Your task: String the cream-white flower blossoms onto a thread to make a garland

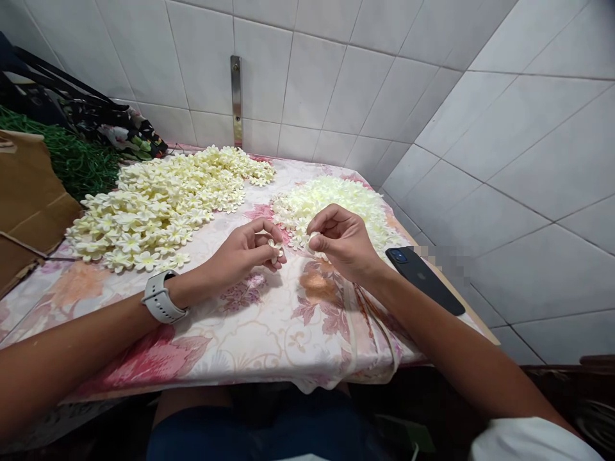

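My left hand, with a white watch strap on its wrist, pinches a small white artificial flower over the middle of the table. Facing it, my right hand is closed in a pinch on a small white piece, which looks like a petal or flower part and is mostly covered by the fingers. The two hands are a short gap apart. Behind my right hand lies a pile of pale white flower pieces. A larger heap of cream-yellow flowers spreads to the left, beyond my left forearm.
A floral tablecloth covers the table. Near its right edge lies a black phone. On the left stand a torn cardboard box, green stringy material and a dark floral bag. Tiled walls close off the back and right.
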Demonstrator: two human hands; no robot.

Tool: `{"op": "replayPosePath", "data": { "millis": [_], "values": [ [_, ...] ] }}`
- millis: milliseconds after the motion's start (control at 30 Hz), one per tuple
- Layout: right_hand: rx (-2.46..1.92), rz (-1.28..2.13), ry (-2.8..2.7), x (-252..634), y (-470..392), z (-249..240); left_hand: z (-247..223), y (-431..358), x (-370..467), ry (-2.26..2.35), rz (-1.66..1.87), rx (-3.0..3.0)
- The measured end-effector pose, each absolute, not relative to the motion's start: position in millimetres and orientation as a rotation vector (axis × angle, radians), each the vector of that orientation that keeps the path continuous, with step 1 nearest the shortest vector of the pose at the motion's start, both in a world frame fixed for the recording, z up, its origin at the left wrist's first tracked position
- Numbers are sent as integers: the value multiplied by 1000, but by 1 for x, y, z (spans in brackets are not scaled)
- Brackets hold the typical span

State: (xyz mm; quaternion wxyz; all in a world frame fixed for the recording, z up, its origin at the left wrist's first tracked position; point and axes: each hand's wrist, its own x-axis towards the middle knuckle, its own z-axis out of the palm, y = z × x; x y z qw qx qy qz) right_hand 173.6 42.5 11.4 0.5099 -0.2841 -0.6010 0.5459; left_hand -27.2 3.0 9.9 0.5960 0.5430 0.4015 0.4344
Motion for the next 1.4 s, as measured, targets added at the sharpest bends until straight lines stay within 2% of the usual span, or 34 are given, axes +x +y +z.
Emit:
{"op": "replayPosePath", "data": {
  "millis": [367, 567, 733, 867, 1033, 1200, 1300, 1400],
  "values": [
    [-714, 1312, -1513, 166, 39, 0, 14, -6, -23, 998, 886, 1452],
    [-722, 1464, -1498, 166, 41, -4, 13, -2, -26, 1078, 1000, 1437],
    [-778, 1447, -1465, 173, 52, -6, 10, 5, -29, 1131, 1056, 1383],
    [-863, 1332, -1437, 179, 61, -5, 9, 8, -31, 1172, 1065, 1349],
    [-1015, 973, -1500, 184, 65, 1, 7, 8, -31, 1196, 984, 1401],
    [-923, 742, -1533, 183, 60, 3, 3, 13, -29, 1130, 1064, 1146],
    [-849, 692, -1609, 180, 55, 1, 3, 13, -29, 1050, 1061, 1087],
    [-812, 800, -1736, 177, 49, -2, 2, 10, -30, 952, 1037, 1154]
  ]
}}
